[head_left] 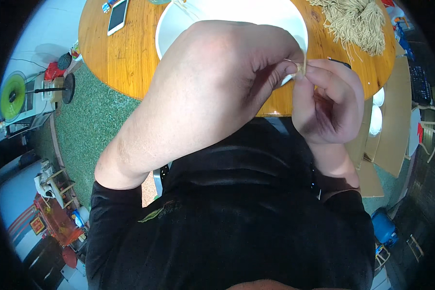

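Observation:
My left hand (249,55) reaches across the near side of a white basin (232,9), wrist bent, fingers closed in a pinch. My right hand (333,99) meets it at the basin's right side, thumb and forefinger pressed together. Between the two sets of fingertips is a thin beige cord (304,57), part of it standing up above them. How the cord is looped there is too small to make out. Several pale strands (182,6) hang over the basin's far rim. My left hand and forearm hide much of the basin's inside.
A loose bundle of beige cords (357,24) lies at the right of the round wooden table (130,63). A white phone (118,17) rests at the left. Something dark and thin (340,63) shows behind my right hand. Cardboard (389,125) stands right of the table.

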Tool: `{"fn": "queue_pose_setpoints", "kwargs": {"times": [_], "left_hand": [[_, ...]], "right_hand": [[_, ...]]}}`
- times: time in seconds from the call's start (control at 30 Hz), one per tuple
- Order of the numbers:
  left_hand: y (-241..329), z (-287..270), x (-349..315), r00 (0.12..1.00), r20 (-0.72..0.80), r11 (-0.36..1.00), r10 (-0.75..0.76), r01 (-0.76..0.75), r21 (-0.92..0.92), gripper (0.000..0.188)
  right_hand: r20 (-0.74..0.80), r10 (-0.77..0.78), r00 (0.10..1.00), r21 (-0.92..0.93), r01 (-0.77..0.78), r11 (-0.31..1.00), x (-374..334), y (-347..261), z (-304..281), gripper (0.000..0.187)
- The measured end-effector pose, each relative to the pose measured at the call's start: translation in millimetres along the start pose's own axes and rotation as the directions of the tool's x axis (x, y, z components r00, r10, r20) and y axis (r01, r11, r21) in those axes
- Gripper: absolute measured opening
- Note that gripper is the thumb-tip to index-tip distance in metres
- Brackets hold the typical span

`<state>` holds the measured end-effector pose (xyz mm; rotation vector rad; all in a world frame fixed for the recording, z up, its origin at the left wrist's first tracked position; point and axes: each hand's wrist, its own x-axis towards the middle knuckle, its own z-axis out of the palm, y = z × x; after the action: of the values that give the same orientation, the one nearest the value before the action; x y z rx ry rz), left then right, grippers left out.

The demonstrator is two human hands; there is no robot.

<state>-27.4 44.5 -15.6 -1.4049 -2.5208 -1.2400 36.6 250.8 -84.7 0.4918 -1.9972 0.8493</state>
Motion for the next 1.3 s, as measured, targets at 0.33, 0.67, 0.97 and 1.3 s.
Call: {"fn": "queue_pose_setpoints", "kwargs": {"times": [0.33,0.67,0.97,1.3], "left_hand": [[4,-2,3,0.999,-0.05,0.998,0.003,0.0,0.062,0.004],[9,-20,9,0.976,0.199,0.992,-0.087,0.068,0.102,0.011],[11,-24,2,0.982,0.185,0.995,0.044,-0.06,0.084,0.017],[37,-37,-21,0.996,-0.007,0.995,0.084,-0.084,0.056,0.055]], "right_hand": [[-0.028,0.057,0.998,0.194,-0.05,0.98,-3,7,3,0.025],[0.121,0.45,0.885,0.673,-0.407,0.618,-3,-9,1,0.012],[0.205,0.302,0.931,0.535,-0.365,0.762,6,-7,-3,0.013],[0.202,-0.064,0.977,0.422,-0.028,0.906,54,-28,-17,0.028]]}}
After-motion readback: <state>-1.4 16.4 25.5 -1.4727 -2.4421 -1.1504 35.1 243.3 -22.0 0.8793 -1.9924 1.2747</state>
